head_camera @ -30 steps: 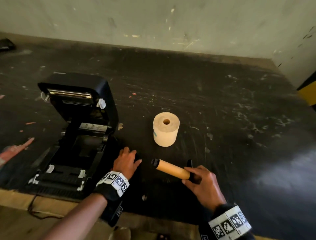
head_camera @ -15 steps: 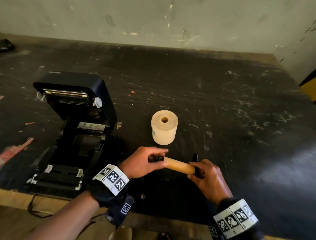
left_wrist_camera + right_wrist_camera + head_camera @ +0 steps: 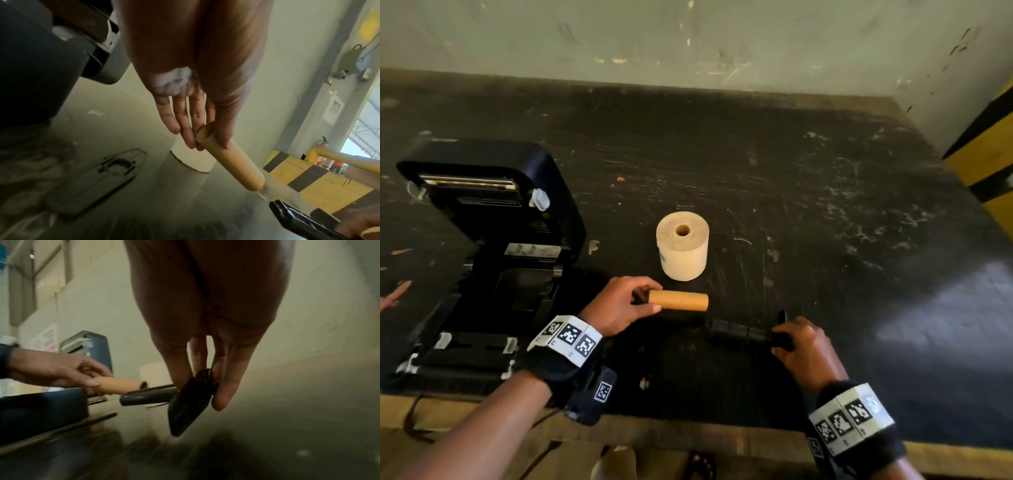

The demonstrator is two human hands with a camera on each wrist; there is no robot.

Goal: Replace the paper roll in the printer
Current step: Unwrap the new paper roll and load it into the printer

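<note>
Dark scuffed table (image 3: 774, 164) against a pale wall; wooden front edge along the bottom of the frame. Printer (image 3: 482, 260) at left, lid up, paper bay bare.

Change since half a second ago: the cardboard tube (image 3: 677, 300) and the black spindle (image 3: 739, 333) were one piece, now they are apart. Left hand (image 3: 616, 305) pinches the tube's left end, thumb and fingers closed round it. Right hand (image 3: 804, 346) grips the spindle by its flanged end, rod pointing left, low over the table.

Judgement: old core is off, so the spindle is free to take the new paper roll (image 3: 682, 245), which stands on end just above the tube at mid-frame, hole up.

Room: wide bare table to the right of the roll and hands. The tube's free end sits near the roll; the printer's side is close to the left wrist. Front edge lies near below both hands.
</note>
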